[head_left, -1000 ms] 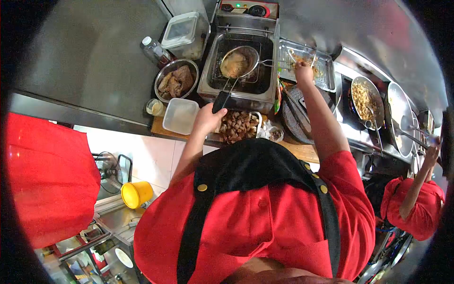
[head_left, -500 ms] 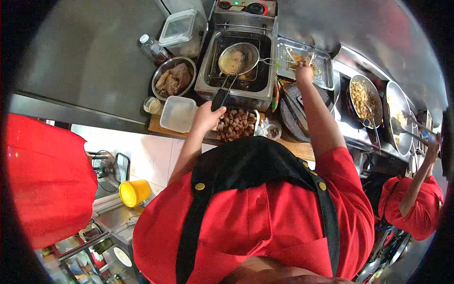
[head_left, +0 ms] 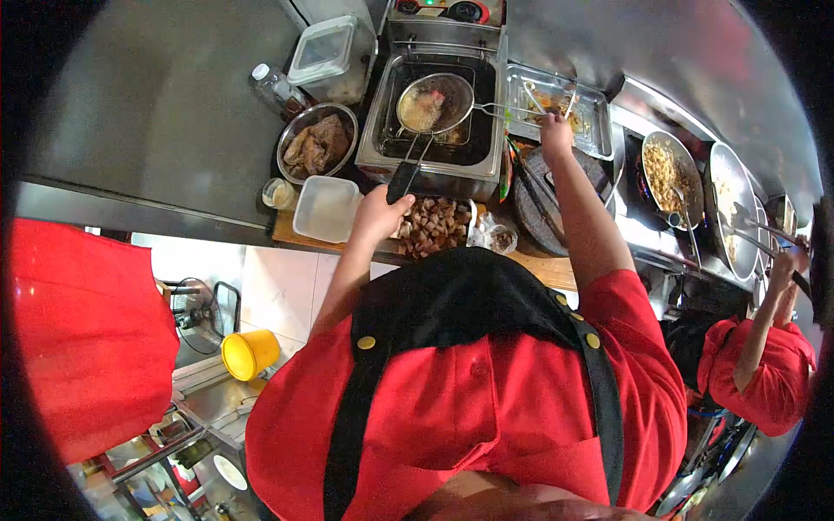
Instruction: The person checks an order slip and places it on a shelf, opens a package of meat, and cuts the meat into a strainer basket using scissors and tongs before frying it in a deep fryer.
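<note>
My left hand [head_left: 380, 214] is closed around the black handle [head_left: 402, 181] of a fry basket, whose wire rods reach into the deep fryer [head_left: 486, 165]. Over the fryer's oil is a round mesh strainer [head_left: 459, 108] with pale, frothy food and a reddish piece in it. Its long wire handle [head_left: 508, 109] runs right to my right hand [head_left: 557, 135], which grips it above a metal tray [head_left: 593, 139]. Tong-like metal ends [head_left: 571, 104] show beyond that hand; whether it holds them too, I cannot tell. Below the left hand lie diced brown chunks [head_left: 434, 227] in a tray.
Left of the fryer stand a steel bowl [head_left: 283, 156] of meat, a clear plastic tub [head_left: 326, 210] and a bottle [head_left: 276, 89]. A dark round board [head_left: 543, 213] lies right. Beyond are a pan [head_left: 651, 178] of food, a wok [head_left: 721, 165] and a co-worker's hand [head_left: 786, 269].
The strainer has tilted slightly and shifted a little left, and a reddish piece now shows among its frothy food. The co-worker's hands at far right have moved. My grips are unchanged.
</note>
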`<move>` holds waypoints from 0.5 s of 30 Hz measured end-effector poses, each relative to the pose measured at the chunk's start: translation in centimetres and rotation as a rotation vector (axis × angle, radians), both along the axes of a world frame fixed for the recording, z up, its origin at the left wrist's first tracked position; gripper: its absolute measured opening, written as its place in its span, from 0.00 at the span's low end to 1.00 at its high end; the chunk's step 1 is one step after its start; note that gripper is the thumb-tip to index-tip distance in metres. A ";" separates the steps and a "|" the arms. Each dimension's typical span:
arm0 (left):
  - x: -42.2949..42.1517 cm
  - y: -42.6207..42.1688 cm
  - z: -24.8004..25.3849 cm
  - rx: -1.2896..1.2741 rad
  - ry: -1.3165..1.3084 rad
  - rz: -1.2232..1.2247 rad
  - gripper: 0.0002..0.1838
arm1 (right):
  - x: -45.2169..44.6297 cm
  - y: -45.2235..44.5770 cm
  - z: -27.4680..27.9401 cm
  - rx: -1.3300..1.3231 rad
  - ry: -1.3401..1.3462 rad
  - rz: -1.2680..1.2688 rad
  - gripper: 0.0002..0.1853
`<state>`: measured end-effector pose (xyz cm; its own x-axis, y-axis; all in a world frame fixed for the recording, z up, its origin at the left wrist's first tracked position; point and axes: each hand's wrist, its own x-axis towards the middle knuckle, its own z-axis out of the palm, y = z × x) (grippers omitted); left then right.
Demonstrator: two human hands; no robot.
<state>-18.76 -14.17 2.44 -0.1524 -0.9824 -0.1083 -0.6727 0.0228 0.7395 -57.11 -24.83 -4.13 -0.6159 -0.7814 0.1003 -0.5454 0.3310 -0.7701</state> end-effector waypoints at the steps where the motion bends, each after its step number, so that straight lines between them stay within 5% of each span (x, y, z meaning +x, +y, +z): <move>1: -0.1 0.1 0.2 0.002 0.001 -0.001 0.16 | 0.1 -0.3 -0.6 0.002 0.001 -0.001 0.19; 5: -0.6 0.6 2.3 0.251 0.068 0.041 0.17 | 1.9 0.5 0.1 0.027 0.007 -0.083 0.18; 6: -0.4 0.7 2.3 0.293 0.183 0.032 0.16 | 1.2 -0.3 -2.5 -0.134 -0.423 0.064 0.22; 7: -0.1 0.6 0.4 0.024 0.142 -0.034 0.17 | -1.0 -1.8 -8.4 0.072 0.432 0.145 0.16; 9: -0.4 0.4 0.4 0.031 0.153 -0.037 0.18 | -0.2 -2.1 -8.3 -0.200 0.521 -0.099 0.09; 10: -0.5 0.2 0.9 0.215 0.122 0.017 0.18 | -0.3 -3.8 -10.0 -0.056 0.214 -0.047 0.21; 11: -0.5 0.1 0.6 0.194 0.087 0.019 0.18 | 0.5 -4.0 -8.6 0.048 0.039 -0.123 0.21; 12: 0.4 -0.3 -1.4 0.171 -0.029 0.017 0.19 | 0.9 -1.0 -4.5 0.179 0.352 0.205 0.17; 13: -0.2 0.6 0.4 0.066 -0.099 0.014 0.20 | 1.0 -0.9 -5.6 -0.050 0.272 0.132 0.08; 15: 0.4 0.4 0.5 0.270 -0.117 0.021 0.22 | 2.4 0.9 -2.0 0.094 0.124 0.105 0.09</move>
